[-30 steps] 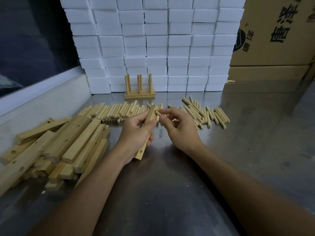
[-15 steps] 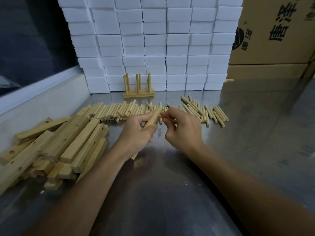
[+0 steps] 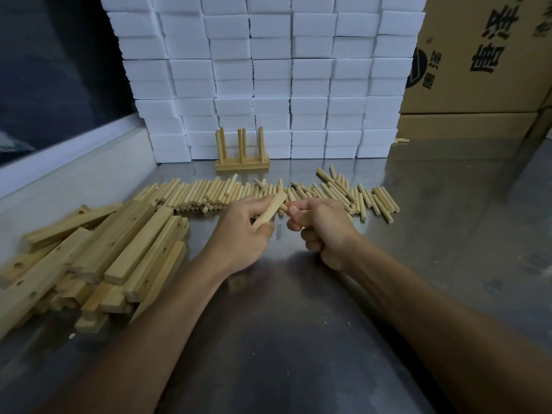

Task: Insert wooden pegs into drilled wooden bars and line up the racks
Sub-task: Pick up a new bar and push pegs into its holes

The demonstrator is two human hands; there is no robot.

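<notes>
A person's left hand [image 3: 239, 234] is gripping a drilled wooden bar [image 3: 270, 209], angled toward the right hand [image 3: 321, 228], whose curled fingers [image 3: 295, 210] are pinching a peg [image 3: 283, 207] at its far end, apparently seating it. One finished rack [image 3: 242, 153] is standing at the bench's [image 3: 298, 324] far side.

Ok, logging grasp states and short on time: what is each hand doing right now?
Left hand: fingers curled round a wooden bar, holding it.
Right hand: fingers curled, pinching a peg at the bar's upper end.
</notes>
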